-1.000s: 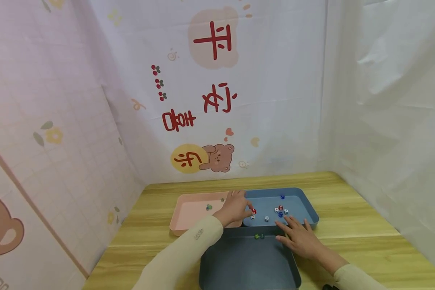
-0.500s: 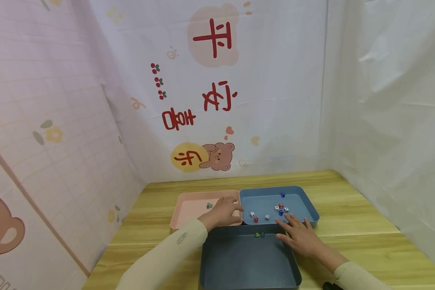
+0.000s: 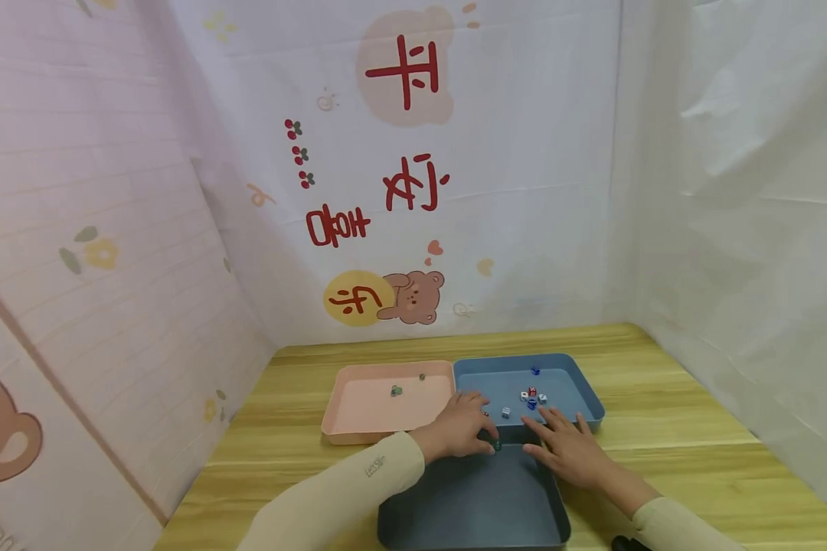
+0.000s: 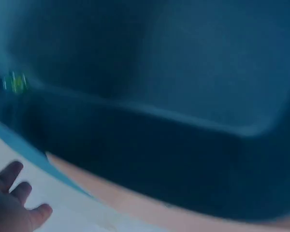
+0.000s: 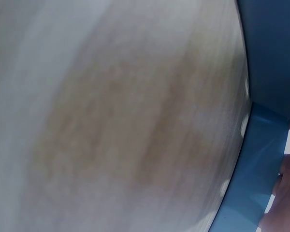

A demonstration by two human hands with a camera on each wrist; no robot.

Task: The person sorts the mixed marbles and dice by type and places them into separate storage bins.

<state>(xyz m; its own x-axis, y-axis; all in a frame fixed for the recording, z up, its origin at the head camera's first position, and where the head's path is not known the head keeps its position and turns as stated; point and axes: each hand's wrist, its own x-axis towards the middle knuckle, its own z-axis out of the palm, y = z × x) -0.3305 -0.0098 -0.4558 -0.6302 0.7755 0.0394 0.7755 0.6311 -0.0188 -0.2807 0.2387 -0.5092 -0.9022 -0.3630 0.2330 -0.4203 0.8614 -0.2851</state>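
My left hand (image 3: 458, 427) reaches over the back edge of the dark tray (image 3: 478, 501), its thumb and index finger spread beside a small green glassy piece (image 3: 497, 445). In the left wrist view, glassy green pieces (image 4: 16, 82) lie against the tray wall, apart from the fingers (image 4: 22, 191) that show. My right hand (image 3: 570, 450) rests with fingers extended over the front rim of the blue tray (image 3: 478, 370), holding nothing. Blue, red and white dice (image 3: 532, 396) lie in that tray, with another white die (image 3: 506, 412) nearer the left hand.
A pink tray (image 3: 358, 417) with a few small greenish pieces (image 3: 396, 391) stands left of the blue one. All three trays touch on the wooden table (image 3: 689, 459). Printed cloth (image 3: 524, 191) hangs behind and at both sides. A black object (image 3: 629, 544) shows at the bottom edge.
My left hand left a red die in the blue tray, drew back over the pink tray, then moved right and forward to the dark tray's green pieces. The right hand has stayed put.
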